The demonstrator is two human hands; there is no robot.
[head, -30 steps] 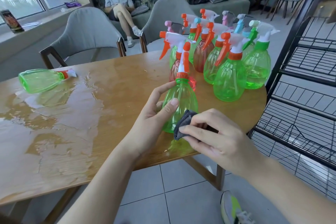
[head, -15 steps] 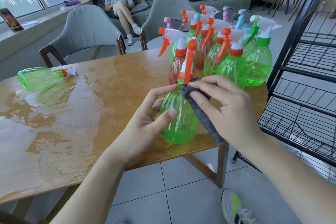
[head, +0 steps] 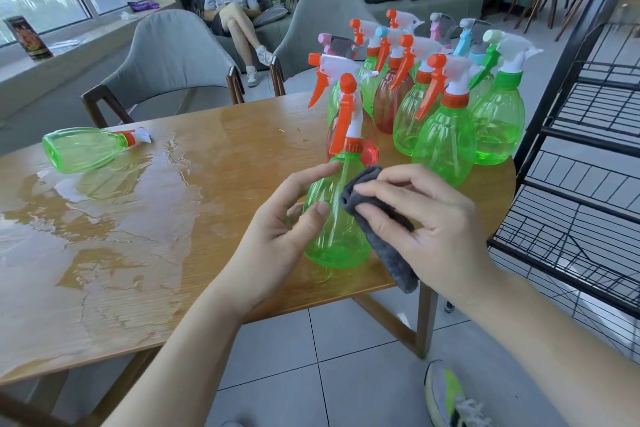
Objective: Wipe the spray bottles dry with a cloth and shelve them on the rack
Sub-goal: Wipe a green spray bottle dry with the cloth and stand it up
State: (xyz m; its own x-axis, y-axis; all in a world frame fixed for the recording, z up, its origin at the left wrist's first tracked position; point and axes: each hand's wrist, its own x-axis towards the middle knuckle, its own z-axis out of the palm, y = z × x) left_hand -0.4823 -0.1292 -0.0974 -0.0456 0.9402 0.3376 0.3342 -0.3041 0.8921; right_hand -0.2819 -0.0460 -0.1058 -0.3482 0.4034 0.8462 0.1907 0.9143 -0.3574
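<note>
Upright green bottle (head: 332, 215) stands between hands: left hand (head: 277, 225) fingers curl around it, right hand (head: 426, 218) fingers press the cloth (head: 377, 218) against its side.

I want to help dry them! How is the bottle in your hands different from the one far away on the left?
The held bottle stands upright; the far bottle lies on its side. A cloth rubs the held bottle; the far bottle lies untouched by the puddle. Both are green with orange collars.

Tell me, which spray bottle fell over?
The green spray bottle alone at the table's far left, beside the puddle. It lies on its side; all the others stand upright.
</note>
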